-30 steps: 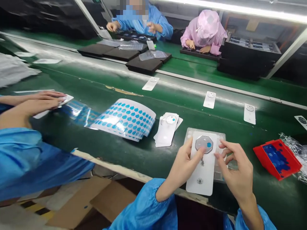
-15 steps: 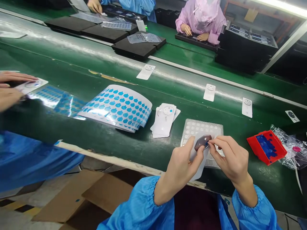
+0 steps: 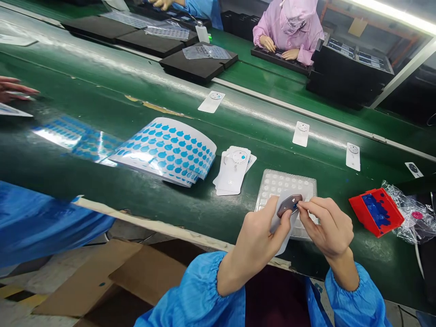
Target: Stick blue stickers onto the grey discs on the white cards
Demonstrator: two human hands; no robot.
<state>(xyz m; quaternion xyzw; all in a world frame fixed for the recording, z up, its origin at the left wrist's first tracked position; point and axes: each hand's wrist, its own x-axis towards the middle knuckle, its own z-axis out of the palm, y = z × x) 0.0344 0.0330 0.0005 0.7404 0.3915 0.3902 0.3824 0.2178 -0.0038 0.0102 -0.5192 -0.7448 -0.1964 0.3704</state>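
Observation:
My left hand point(image 3: 254, 243) grips a white card point(image 3: 283, 246) with a dark, shiny disc point(image 3: 288, 207) on its face, thumb pressed near the disc's lower edge. The card is tilted up. At the disc's right edge, beside a small blue spot, the thumb and forefinger of my right hand point(image 3: 329, 229) are pinched together; what they hold is too small to tell. Under both hands lies a clear plastic tray point(image 3: 270, 181) with rows of round pockets. Left of it sits a stack of white cards point(image 3: 231, 175), the top one bearing a ring outline and a blue dot.
A curved white sheet of blue stickers point(image 3: 166, 150) lies left of the stack. At right are a red box point(image 3: 361, 211) and crumpled clear plastic point(image 3: 413, 218). Several cards lie along the far strip. Co-workers' hands show at left and across the bench.
My hands keep nearly the same hold on the card and disc. At left, a co-worker's hand and card have drawn away leftward. The view has shifted slightly.

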